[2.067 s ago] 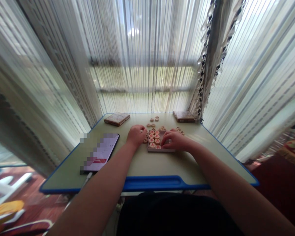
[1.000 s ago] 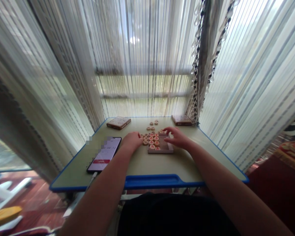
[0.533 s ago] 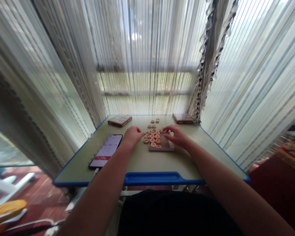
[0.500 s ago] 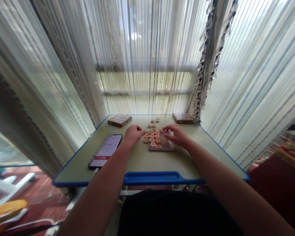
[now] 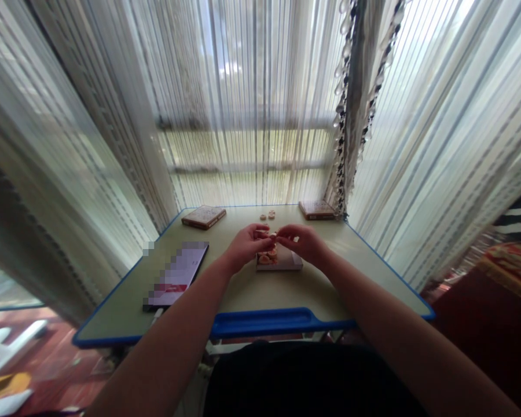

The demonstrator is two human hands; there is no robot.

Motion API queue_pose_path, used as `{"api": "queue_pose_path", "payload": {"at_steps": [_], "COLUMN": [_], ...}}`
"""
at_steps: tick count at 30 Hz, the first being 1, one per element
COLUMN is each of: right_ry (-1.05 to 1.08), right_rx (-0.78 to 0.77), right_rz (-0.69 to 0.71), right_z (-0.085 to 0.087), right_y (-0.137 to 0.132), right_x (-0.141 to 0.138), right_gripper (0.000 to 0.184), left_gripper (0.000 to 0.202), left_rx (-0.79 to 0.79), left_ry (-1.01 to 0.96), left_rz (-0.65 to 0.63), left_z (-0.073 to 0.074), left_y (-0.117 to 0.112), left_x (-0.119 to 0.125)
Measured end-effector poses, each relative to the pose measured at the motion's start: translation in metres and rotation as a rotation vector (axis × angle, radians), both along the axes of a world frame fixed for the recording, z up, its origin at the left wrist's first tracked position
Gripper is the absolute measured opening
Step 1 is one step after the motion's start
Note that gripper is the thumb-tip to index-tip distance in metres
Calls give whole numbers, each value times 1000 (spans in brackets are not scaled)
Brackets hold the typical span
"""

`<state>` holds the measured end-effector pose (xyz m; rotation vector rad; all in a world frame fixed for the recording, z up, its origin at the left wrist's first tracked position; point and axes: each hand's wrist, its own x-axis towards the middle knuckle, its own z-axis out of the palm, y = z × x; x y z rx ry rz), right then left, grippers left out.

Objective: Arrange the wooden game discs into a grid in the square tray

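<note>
My left hand (image 5: 248, 246) and my right hand (image 5: 303, 238) meet above a shallow open box (image 5: 286, 265) on the table. Between their fingertips is a small round wooden xiangqi piece (image 5: 273, 236), pinched by the fingers of both hands. Several xiangqi pieces with red markings (image 5: 267, 258) lie in the left part of the box, partly covered by my left hand. Fingers of both hands hide the box's far side and whatever lies directly behind it.
A few loose pieces (image 5: 270, 215) lie near the table's far edge. Two flat boxes stand at the back, one left (image 5: 204, 216) and one right (image 5: 316, 209). A phone (image 5: 180, 275) with a cable lies by my left forearm. A blue tray (image 5: 264, 322) edges the near side.
My left hand has moved right, over the box, and my right hand has shifted slightly left. Their fingertips now meet at one piece. The camera view has shifted a little.
</note>
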<state>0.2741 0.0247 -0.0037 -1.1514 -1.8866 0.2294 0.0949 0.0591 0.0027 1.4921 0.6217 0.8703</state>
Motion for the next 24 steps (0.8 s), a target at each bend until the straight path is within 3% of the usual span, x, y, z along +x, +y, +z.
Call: {"api": "queue_pose_path", "payload": {"at_steps": [6, 11, 16, 24], "right_ry": [91, -26, -137, -73], "right_rx": [-77, -5, 95, 48], "right_rz": [1, 18, -15, 13], "right_z": [5, 10, 12, 13], "right_y": [-3, -10, -14, -14], "right_x": [-2, -1, -1, -2], "right_gripper": [26, 27, 26, 24], "left_gripper": [41, 43, 39, 42], "left_rx": [-48, -71, -41, 59], "left_ry": [123, 151, 202, 248], "left_rz": [-80, -57, -35, -2], "left_z": [2, 4, 5, 3], "left_y": [-4, -4, -3, -1], "left_x": [-2, -3, -4, -4]}}
